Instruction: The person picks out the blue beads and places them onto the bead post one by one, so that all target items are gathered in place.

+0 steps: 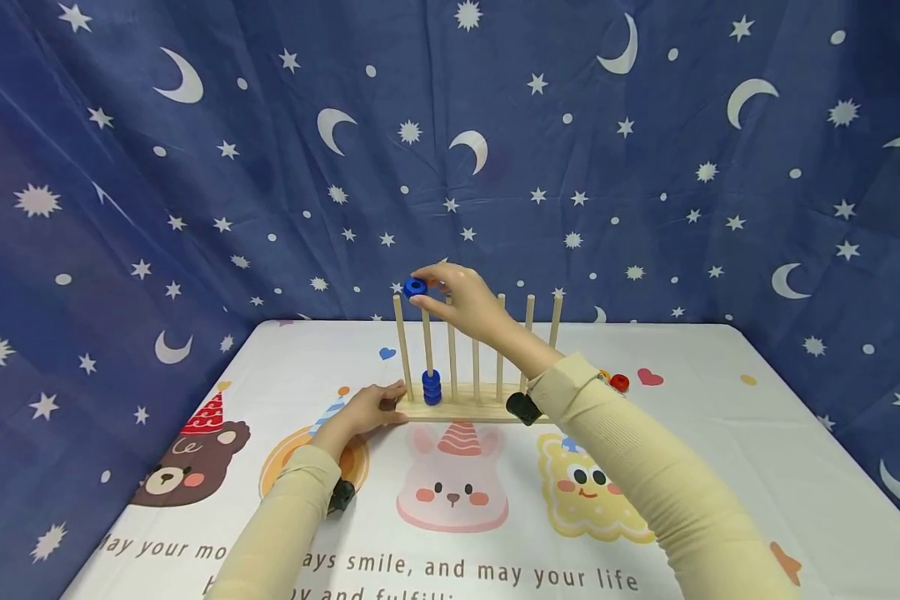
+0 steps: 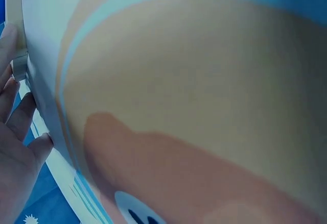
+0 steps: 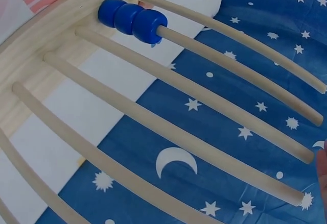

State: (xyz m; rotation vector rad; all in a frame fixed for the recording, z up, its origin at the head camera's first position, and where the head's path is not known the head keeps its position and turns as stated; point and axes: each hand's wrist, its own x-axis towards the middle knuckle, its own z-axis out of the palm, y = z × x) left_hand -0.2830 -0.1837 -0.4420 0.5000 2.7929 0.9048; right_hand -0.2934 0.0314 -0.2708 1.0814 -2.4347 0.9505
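A wooden peg stand (image 1: 457, 411) with several upright pegs stands on the table. Three blue beads (image 1: 431, 388) are stacked at the foot of its second peg from the left; the right wrist view shows the same blue beads (image 3: 148, 26) up close. Between thumb and fingers, my right hand (image 1: 465, 300) pinches another blue bead (image 1: 415, 287) at the top of that peg; whether the peg tip is inside its hole, I cannot tell. My left hand (image 1: 367, 410) grips the left end of the stand's base, its fingers (image 2: 23, 114) against the wood in the left wrist view.
Right of the stand, partly behind my right forearm, lie a red bead (image 1: 619, 382) and a bit of a yellow one (image 1: 605, 375). A white cartoon-printed cloth (image 1: 720, 467) covers the table. A blue curtain (image 1: 495, 217) with stars and moons hangs behind it.
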